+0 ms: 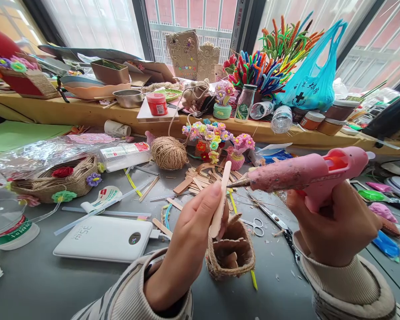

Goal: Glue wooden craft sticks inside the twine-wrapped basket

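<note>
Between the thumb and fingers of my left hand (190, 240) is a wooden craft stick (222, 200), tilted upward. My right hand (333, 226) grips a pink hot glue gun (296, 171) by its handle. The gun's metal nozzle points left and lies at the stick's edge; whether it touches cannot be made out. Just below my left fingers stands a small twine-wrapped box (230, 271), open at the top, with bits of stick inside. Behind the stick lies a loose pile of craft sticks (200, 180).
Small scissors (256, 226) and large scissors (273, 215) lie near the box. A white power bank (103, 238) sits at left, a twine ball (169, 153) farther back. Pipe-cleaner flowers (210, 133) stand before the crowded ledge (113, 122). A twine basket (56, 186) is at far left.
</note>
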Demonstrator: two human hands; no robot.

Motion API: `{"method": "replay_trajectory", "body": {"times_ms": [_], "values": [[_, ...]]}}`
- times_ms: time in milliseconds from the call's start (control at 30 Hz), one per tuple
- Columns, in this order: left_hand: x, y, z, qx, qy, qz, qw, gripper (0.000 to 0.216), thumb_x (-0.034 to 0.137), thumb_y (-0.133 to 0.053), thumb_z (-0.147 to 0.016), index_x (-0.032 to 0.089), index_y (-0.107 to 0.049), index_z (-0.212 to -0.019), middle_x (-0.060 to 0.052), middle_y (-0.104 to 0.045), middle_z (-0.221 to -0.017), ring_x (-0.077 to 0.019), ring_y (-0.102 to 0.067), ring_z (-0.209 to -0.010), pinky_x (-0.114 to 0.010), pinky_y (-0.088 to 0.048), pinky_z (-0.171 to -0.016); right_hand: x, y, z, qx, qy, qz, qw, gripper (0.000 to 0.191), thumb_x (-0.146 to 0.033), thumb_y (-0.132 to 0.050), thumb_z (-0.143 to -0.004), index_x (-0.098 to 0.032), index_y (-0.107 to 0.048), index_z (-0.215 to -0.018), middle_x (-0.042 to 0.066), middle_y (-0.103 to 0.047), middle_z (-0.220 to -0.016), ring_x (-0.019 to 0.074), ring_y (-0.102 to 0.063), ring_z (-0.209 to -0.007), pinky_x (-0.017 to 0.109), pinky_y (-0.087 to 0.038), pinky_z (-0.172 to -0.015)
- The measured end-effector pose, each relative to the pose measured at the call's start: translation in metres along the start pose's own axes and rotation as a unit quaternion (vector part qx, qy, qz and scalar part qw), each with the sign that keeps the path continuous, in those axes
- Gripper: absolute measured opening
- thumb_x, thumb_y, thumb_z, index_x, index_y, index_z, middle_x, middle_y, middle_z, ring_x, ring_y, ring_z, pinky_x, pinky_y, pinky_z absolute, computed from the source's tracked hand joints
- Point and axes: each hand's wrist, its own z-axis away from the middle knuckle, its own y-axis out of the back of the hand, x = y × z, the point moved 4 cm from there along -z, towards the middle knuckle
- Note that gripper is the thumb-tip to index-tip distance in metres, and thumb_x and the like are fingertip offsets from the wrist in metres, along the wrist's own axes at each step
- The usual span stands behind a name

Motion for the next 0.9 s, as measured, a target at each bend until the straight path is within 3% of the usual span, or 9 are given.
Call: {"method": "replay_trajectory", "body": {"times_ms": [900], "values": [[-0.0042, 0.0006, -0.0013, -0.005, 0.002, 0.028, 1.0, 0.042, 0.04, -0.048, -0.089, 0.017, -0.04, -0.055, 0.006, -0.035, -0.049, -0.0065, -0.026, -0.045, -0.018, -0.027, -0.043, 0.0029, -0.0043, 0.0018, -0.013, -0.025, 0.008, 1.0, 0.035, -0.027, -0.064, -0.073, -0.022, -0.032, -0.058, -0.005, -0.032, -0.051, 0.0074, -0.027, -0.045, 0.025, -0.021, -0.044]]}}
